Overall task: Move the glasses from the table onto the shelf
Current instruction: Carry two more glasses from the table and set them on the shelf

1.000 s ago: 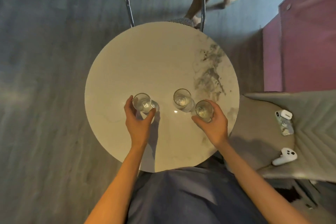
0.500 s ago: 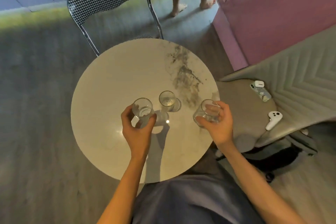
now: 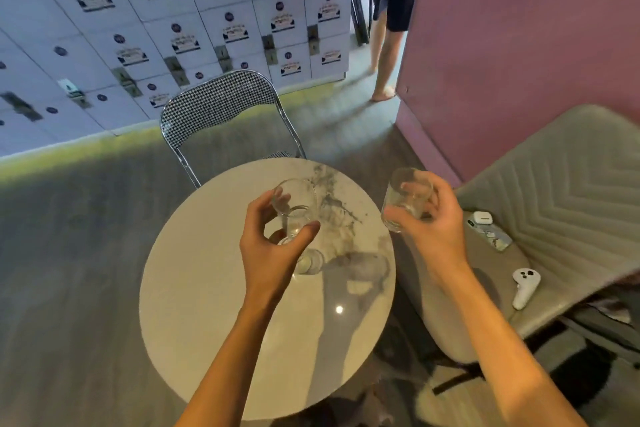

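My left hand point(image 3: 268, 255) grips a clear glass point(image 3: 295, 204), lifted above the round marble table point(image 3: 225, 322). Off the table's right edge, my right hand point(image 3: 438, 236) holds a second clear glass point(image 3: 406, 199) in the air. A third glass point(image 3: 310, 262) stands on the table just below my left hand, which partly hides it. No shelf is in view.
A houndstooth metal chair point(image 3: 221, 104) stands behind the table. On the right, a grey padded seat point(image 3: 571, 204) carries a phone with an earbud case point(image 3: 489, 231) and a white controller point(image 3: 524, 286). A person point(image 3: 389, 17) stands by the pink wall point(image 3: 519, 45). White lockers point(image 3: 173, 10) line the back.
Both hands have lifted their glasses off the table and risen. The right glass moved rightward past the table edge. The view has tilted up, and the third glass stayed put.
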